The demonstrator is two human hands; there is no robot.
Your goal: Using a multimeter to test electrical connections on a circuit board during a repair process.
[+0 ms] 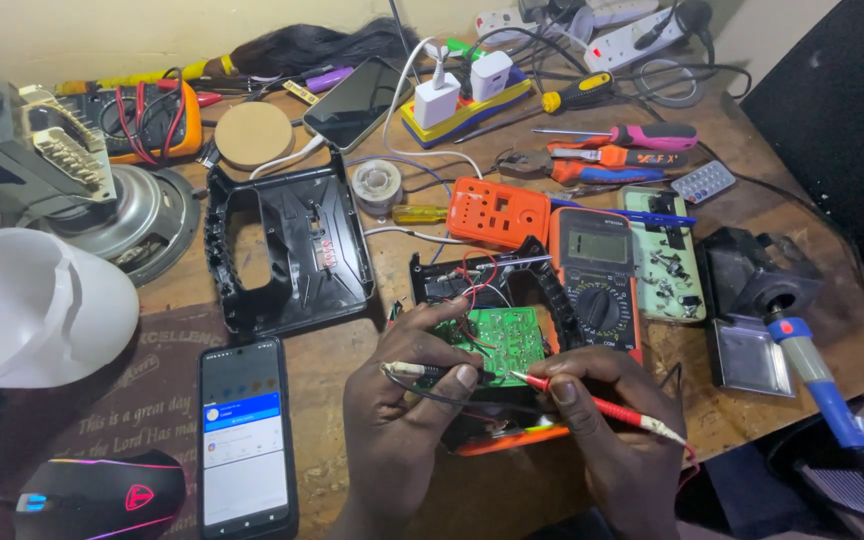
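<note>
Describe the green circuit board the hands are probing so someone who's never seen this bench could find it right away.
Start at the orange multimeter in the middle of the wooden table. Just to its left, an opened black and orange casing holds the green circuit board, with red wires running over it. It is the only green board there, and the left hand and right hand hold probe tips to its near edge.

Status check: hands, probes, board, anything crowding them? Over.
Left hand pinching black probe. Right hand pinching red probe, tip on green circuit board. Red wires loop above board; multimeter alongside.
</note>
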